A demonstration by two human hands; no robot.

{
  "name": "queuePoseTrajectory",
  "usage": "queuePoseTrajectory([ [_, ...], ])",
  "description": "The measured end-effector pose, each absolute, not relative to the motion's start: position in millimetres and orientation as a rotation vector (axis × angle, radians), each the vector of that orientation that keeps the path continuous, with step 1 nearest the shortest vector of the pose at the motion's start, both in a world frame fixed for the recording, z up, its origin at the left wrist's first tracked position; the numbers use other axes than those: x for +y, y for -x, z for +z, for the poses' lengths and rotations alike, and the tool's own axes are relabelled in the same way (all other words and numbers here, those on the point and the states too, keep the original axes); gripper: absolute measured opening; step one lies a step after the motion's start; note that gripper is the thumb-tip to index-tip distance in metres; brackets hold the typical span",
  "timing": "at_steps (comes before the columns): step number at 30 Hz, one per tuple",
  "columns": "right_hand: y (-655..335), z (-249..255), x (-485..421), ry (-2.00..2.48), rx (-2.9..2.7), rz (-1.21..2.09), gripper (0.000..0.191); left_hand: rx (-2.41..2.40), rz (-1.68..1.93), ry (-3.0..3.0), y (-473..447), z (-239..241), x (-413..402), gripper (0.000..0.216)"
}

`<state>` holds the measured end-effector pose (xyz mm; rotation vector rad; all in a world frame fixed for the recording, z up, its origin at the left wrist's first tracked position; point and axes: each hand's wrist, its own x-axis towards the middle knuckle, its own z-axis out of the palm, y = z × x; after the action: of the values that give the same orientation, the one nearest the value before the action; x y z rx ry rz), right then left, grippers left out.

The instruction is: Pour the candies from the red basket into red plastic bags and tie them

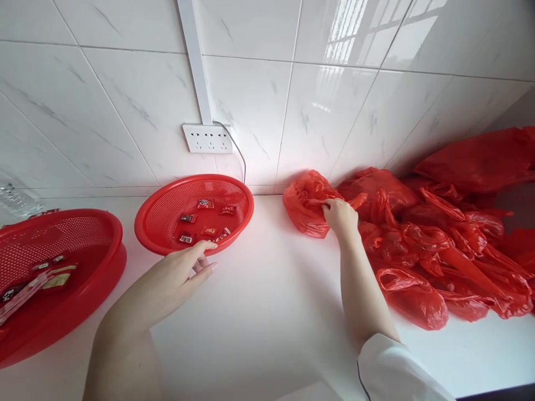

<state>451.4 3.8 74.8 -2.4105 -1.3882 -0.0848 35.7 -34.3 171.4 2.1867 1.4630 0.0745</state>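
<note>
My right hand (340, 216) pinches the gathered top of a red plastic bag (307, 209) that stands on the white counter close to the wall. What fills that bag is hidden. My left hand (194, 264) hovers by the near rim of a round red perforated basket (146, 223), its thumb and fingers apart and nothing between them. Several small wrapped candies (205, 204) lie scattered on the basket's floor. Whether the left fingertips touch the rim, I cannot tell.
A larger red basket (106, 267) with a few wrapped packets (58, 279) sits at the left, a clear plastic bottle (16, 200) behind it. Many filled red bags (418, 301) crowd the counter's right side. A socket strip (208, 139) with a grey cable is on the tiled wall.
</note>
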Motion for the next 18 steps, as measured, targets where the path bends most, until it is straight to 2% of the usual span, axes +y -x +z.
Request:
queuePoseTrajectory([
  [6, -469, 77, -5, 2.259, -1.21, -0.202, 0.043, 1.462, 0.038, -2.172, -41, 169, -30, 0.033],
  [10, -467, 74, -1, 1.739, -1.136, -0.321, 0.029, 1.463, 0.022, -2.181, -44, 168, -30, 0.032],
  [14, -450, 78, 8, 1.148, -1.02, -0.045, 0.015, 1.445, 0.03, -2.184, -45, 168, -31, 0.034],
  [18, -424, 91, 3, 0.815, -1.113, 0.212, 0.017, 1.399, 0.203, -2.105, -52, 165, -29, 0.039],
])
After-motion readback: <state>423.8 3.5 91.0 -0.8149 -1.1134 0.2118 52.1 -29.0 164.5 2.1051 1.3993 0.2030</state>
